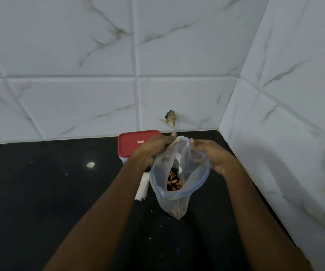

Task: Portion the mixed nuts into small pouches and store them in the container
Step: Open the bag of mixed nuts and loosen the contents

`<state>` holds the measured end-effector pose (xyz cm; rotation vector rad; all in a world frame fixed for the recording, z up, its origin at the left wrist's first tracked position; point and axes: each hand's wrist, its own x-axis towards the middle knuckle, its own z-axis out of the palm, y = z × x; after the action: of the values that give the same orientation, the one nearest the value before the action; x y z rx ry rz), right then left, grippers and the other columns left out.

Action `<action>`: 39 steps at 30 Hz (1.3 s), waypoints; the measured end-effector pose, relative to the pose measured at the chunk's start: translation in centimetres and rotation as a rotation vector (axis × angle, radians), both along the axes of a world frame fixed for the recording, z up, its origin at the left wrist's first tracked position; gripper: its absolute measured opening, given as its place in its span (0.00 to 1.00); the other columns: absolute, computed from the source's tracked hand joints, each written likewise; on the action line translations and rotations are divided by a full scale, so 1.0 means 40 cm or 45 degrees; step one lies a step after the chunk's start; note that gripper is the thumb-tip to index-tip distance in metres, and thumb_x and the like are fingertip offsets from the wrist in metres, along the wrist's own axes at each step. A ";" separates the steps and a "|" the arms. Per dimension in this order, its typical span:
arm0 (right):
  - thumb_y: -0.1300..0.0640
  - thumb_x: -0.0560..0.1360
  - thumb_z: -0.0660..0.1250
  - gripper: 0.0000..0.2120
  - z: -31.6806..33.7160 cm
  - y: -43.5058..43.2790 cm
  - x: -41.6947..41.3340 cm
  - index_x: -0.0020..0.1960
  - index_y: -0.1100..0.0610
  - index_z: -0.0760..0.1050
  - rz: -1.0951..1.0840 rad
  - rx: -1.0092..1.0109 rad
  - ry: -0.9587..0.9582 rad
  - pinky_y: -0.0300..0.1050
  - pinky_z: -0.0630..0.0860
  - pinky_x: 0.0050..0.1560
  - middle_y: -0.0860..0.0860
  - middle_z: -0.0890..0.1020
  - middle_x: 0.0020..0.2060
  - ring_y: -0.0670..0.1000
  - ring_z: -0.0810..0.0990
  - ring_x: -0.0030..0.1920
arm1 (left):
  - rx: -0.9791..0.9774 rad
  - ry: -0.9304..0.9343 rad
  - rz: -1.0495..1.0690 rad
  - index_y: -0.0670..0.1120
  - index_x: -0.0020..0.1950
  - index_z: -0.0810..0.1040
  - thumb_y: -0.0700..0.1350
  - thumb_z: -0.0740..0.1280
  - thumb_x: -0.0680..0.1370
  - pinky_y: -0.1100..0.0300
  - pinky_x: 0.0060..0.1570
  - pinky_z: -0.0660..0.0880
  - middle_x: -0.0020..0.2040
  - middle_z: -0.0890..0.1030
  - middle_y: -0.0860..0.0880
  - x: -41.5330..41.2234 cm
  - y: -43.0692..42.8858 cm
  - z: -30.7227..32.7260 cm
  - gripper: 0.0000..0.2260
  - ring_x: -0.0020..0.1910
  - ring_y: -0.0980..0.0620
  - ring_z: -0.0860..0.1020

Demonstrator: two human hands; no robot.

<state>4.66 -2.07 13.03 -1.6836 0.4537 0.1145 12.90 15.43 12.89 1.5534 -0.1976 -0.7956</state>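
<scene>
A clear zip bag [179,173] with a blue seal strip hangs above the black counter, its mouth spread wide. Mixed nuts [174,182] lie at its bottom, brown and dark pieces. My left hand [151,151] grips the far left edge of the bag's mouth. My right hand [214,156] pinches the right edge of the mouth. Behind my left hand stands a container with a red lid [132,142], lid on. A stack of small white pouches [143,187] lies on the counter just left of the bag, partly hidden by my left arm.
The black counter [50,192] ends at white marble-look tiled walls behind and to the right, forming a corner. A dark chipped hole [170,118] marks the back wall. Small crumbs dot the counter under the bag.
</scene>
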 end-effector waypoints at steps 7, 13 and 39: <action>0.56 0.78 0.68 0.10 -0.030 -0.024 -0.039 0.57 0.59 0.80 -0.162 -0.531 0.044 0.49 0.77 0.55 0.56 0.81 0.51 0.56 0.79 0.54 | -0.039 -0.007 0.162 0.42 0.63 0.79 0.40 0.67 0.80 0.64 0.34 0.79 0.54 0.83 0.46 -0.014 0.009 -0.033 0.12 0.43 0.53 0.81; 0.53 0.72 0.69 0.23 -0.056 0.002 -0.043 0.63 0.63 0.77 -0.278 0.766 -0.080 0.51 0.82 0.50 0.60 0.82 0.52 0.56 0.82 0.51 | -0.597 0.385 0.225 0.43 0.57 0.80 0.35 0.62 0.81 0.55 0.43 0.82 0.44 0.85 0.45 -0.044 -0.025 -0.031 0.10 0.41 0.50 0.83; 0.54 0.75 0.71 0.12 -0.086 0.049 -0.142 0.57 0.56 0.77 -0.171 0.051 0.014 0.50 0.80 0.54 0.52 0.83 0.52 0.52 0.82 0.54 | -0.229 0.036 0.541 0.45 0.57 0.76 0.34 0.69 0.77 0.48 0.56 0.79 0.53 0.82 0.44 -0.162 -0.014 -0.075 0.11 0.56 0.44 0.81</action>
<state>-1.02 -0.12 9.59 -1.6092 0.5679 0.0340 6.43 14.88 9.89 1.3493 0.0800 -0.4507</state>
